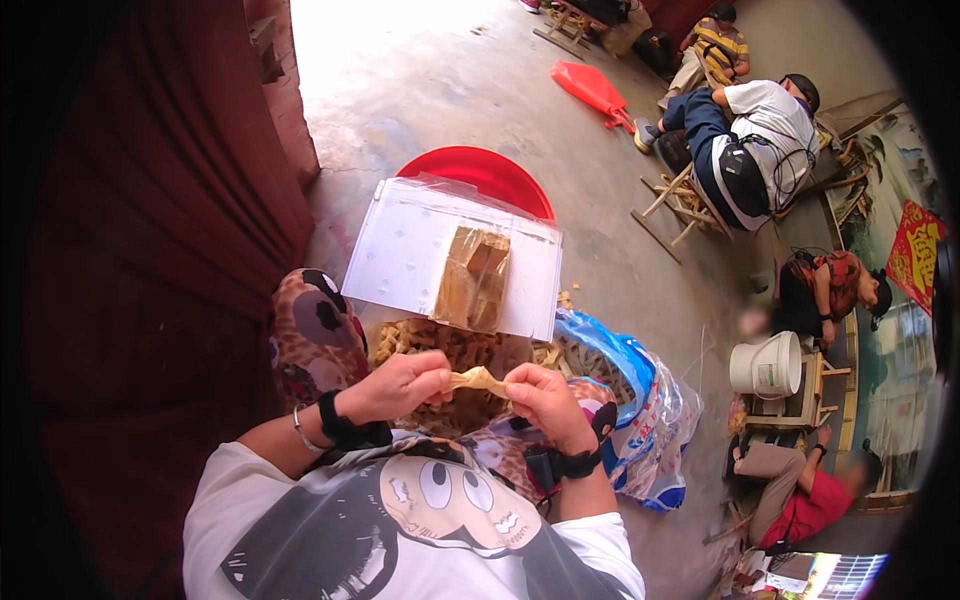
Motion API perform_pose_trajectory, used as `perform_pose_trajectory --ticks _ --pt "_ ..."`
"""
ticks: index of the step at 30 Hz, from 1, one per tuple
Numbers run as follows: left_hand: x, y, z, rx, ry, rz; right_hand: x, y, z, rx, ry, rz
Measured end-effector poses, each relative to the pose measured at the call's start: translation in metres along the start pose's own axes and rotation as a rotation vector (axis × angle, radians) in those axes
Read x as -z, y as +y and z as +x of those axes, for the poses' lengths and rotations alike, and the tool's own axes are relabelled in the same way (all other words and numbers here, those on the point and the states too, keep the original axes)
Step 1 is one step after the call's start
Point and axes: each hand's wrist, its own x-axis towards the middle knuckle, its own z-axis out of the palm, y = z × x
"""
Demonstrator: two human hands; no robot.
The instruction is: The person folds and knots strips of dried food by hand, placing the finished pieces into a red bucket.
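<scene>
A short twisted piece of tan, strip-like material (478, 379) is stretched between my two hands over my lap. My left hand (401, 386) pinches its left end with thumb and fingers, and my right hand (544, 397) pinches the right end. Beneath and beyond it lie many folded tan pieces (420, 337), partly hidden by my hands. Just past them a white board in a clear plastic sleeve (397, 247) lies tilted, bearing a block wrapped in brown tape (472, 281). The board partly covers a red round basin (480, 169).
A blue and white plastic bag (645, 420) with greyish pieces is at my right. A red plastic bag (592, 86) lies on the concrete floor. Several people sit along the right side, near wooden stools (675, 210) and a white bucket (765, 366). A dark red curtain-like surface (165, 225) borders the left.
</scene>
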Motion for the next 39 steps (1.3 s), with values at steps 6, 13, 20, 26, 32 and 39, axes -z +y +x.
perform_pose_trajectory --ticks 6,13,20,26,32,39 --pt "0.006 0.015 0.011 0.305 -0.205 -0.526 -0.015 -0.006 0.011 0.057 -0.055 -0.153" --pt "0.008 0.012 0.008 0.396 -0.272 -0.595 -0.021 -0.004 0.013 0.072 -0.093 -0.115" --pt "0.004 0.034 0.003 0.322 -0.369 -0.423 -0.001 0.0 0.012 0.055 -0.085 -0.078" --pt "0.003 0.01 0.016 0.368 -0.26 -0.661 -0.016 -0.006 0.014 0.059 -0.113 -0.177" --pt "0.012 0.003 0.01 0.291 -0.165 -0.596 0.004 -0.004 0.017 0.106 -0.068 -0.289" --pt "0.022 0.05 0.034 -0.383 0.189 0.798 -0.006 -0.032 0.034 0.332 0.185 -0.901"
